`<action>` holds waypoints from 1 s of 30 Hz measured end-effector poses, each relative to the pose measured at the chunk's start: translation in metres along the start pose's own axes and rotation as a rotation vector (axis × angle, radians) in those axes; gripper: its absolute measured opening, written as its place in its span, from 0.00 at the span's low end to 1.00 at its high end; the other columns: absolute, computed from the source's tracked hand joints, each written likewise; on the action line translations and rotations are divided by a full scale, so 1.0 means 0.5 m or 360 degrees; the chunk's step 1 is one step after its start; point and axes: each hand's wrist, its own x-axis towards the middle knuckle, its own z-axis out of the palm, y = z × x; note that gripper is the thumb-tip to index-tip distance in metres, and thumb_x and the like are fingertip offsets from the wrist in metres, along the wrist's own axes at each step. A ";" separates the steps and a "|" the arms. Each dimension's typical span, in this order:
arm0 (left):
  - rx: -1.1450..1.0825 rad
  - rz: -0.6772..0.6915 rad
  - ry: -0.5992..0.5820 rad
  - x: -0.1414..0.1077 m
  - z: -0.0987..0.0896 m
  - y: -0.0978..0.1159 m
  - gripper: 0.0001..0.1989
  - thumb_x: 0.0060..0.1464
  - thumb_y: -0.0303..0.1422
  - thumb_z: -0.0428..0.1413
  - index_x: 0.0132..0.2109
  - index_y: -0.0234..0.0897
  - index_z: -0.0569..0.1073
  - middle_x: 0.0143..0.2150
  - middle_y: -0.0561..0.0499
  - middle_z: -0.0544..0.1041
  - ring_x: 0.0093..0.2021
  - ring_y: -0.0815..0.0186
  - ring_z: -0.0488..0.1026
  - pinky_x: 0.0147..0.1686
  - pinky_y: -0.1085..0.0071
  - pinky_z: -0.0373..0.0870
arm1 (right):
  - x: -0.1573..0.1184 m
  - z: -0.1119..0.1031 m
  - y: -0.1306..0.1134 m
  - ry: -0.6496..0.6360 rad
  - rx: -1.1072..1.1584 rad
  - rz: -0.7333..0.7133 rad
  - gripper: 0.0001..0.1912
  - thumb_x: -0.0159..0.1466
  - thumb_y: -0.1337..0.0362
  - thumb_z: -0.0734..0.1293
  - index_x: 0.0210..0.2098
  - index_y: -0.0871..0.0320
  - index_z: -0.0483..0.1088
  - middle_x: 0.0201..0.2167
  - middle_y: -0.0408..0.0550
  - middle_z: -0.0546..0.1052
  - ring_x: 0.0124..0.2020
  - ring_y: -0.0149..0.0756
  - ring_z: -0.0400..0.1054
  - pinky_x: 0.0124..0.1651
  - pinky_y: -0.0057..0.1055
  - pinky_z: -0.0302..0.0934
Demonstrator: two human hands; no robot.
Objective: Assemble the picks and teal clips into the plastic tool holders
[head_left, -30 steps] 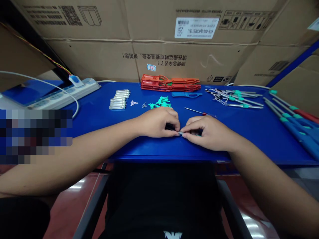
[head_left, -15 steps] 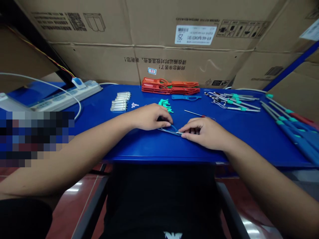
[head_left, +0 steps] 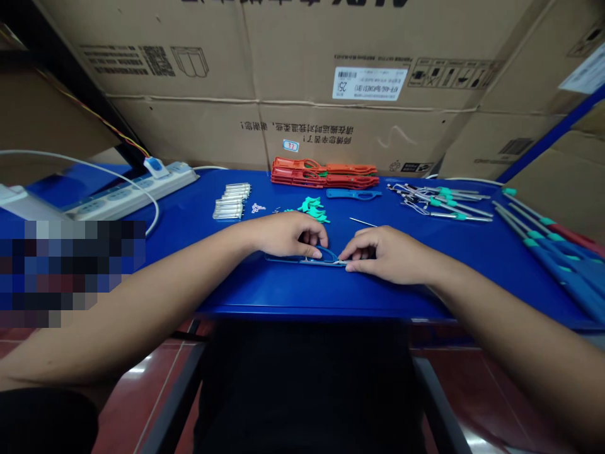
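- Working with both hands on a slim blue plastic handle [head_left: 293, 258] with a looped end, which lies flat on a blue-topped table [head_left: 246, 290], a thin metal strip running along it.
- Left hand [head_left: 286, 234]: arched over the handle, its fingers [head_left: 316, 241] bent down and clenched around the loop.
- Right hand [head_left: 387, 255]: its fingertips [head_left: 350, 258] pinch the handle's metal end, the other fingers curled just above; the exact contact is partly hidden.
- Just beyond the handle: a loose pile of small green plastic clips [head_left: 312, 210], and a thin steel screwdriver shaft [head_left: 363, 222] to the right.
- Left of the handle: a group of clear glass tubes [head_left: 229, 203], then a white power strip [head_left: 132, 195].
- Right of the handle: steel instruments with green fittings [head_left: 439, 203], then long blue-and-teal rods [head_left: 553, 265].
- Farther beyond the handle: stacked red-orange plastic handles [head_left: 325, 173], a lone blue plastic handle [head_left: 347, 194], then corrugated cardboard cartons [head_left: 331, 126].
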 end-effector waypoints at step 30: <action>0.0300 -0.0196 0.0974 -0.111 0.177 0.198 0.09 0.64 0.32 0.51 0.40 0.37 0.77 0.36 0.47 0.76 0.37 0.61 0.70 0.39 0.62 0.72 | -0.018 0.003 0.005 -0.0009 -0.0121 -0.0414 0.11 0.66 0.62 0.68 0.46 0.54 0.78 0.41 0.49 0.78 0.42 0.35 0.73 0.47 0.33 0.65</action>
